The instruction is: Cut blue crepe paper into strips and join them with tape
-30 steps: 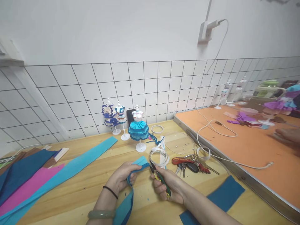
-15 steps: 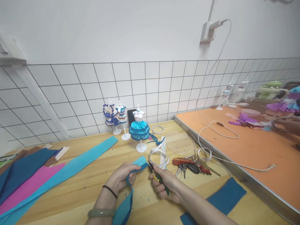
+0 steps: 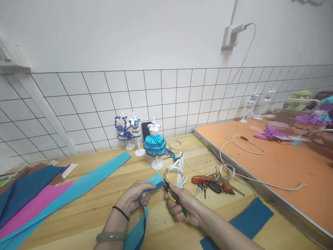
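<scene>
My left hand (image 3: 135,195) is closed, pinching a folded two-tone blue crepe paper strip (image 3: 156,178) near its end. The rest of the strip hangs below that hand toward the bottom edge of the view. In my right hand (image 3: 186,205) is a small pair of snips (image 3: 170,192) with dark blades and green and yellow handles. Its tips are at the end of the strip; whether they touch the paper I cannot tell. Beyond my hands, a miniature dress form (image 3: 154,142) wears a layered turquoise skirt. Tiny blue scraps lie on the wooden table (image 3: 104,208).
Rolls of white tape (image 3: 174,175) and a bunch of keys (image 3: 214,186) lie right of the form. Long turquoise paper (image 3: 88,185) and pink paper (image 3: 39,201) cover the left; dark blue paper (image 3: 251,218) is at right. A white cable (image 3: 249,149) crosses the orange mat (image 3: 286,166).
The tips of the snips have shifted slightly left, closer to the end of the strip. My left hand keeps its pinch and has hardly moved.
</scene>
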Tool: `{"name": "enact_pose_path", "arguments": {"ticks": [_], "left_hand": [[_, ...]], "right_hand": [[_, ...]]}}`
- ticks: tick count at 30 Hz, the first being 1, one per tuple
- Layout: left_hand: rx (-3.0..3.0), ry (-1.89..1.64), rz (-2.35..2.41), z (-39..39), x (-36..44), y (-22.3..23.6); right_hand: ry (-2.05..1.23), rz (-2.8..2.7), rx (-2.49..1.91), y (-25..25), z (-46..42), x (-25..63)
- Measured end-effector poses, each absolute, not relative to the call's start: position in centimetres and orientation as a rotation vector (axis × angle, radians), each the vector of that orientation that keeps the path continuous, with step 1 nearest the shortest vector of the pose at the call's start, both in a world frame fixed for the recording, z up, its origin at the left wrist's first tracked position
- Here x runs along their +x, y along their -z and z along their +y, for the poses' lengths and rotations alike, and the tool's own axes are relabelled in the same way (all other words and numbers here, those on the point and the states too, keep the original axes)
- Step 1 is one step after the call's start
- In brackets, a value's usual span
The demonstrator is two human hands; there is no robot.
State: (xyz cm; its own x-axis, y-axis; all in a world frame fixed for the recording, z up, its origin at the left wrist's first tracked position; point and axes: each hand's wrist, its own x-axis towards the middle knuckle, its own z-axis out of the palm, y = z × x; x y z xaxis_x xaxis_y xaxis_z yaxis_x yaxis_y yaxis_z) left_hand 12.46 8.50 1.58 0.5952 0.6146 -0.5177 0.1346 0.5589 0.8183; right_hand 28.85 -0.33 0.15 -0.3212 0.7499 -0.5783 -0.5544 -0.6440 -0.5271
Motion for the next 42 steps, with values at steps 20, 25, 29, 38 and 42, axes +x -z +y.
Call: {"name": "enact_pose_path", "arguments": {"ticks": [20, 25, 29, 38, 42], "left_hand": [[0.988, -0.321, 0.902, 8.68, 12.17, -1.47], [0.998, -0.320, 0.889, 8.80, 12.07, -1.36], [0.998, -0.311, 0.885, 8.86, 11.91, -1.36], [1.020, -0.294, 0.859, 8.69, 11.98, -1.74], [1.048, -0.298, 0.845, 8.67, 11.95, -1.84]], "right_hand": [[-1.932, -0.367, -1.084, -0.83, -0.48, 28.63], [-1.902, -0.408, -1.116, -0.72, -0.63, 28.73], [-1.876, -0.451, -1.127, -0.62, -0.65, 28.67], [-1.831, -0.481, -1.181, -0.97, -0.81, 28.61], [-1.827, -0.470, -1.161, -0.91, -0.80, 28.65]]}}
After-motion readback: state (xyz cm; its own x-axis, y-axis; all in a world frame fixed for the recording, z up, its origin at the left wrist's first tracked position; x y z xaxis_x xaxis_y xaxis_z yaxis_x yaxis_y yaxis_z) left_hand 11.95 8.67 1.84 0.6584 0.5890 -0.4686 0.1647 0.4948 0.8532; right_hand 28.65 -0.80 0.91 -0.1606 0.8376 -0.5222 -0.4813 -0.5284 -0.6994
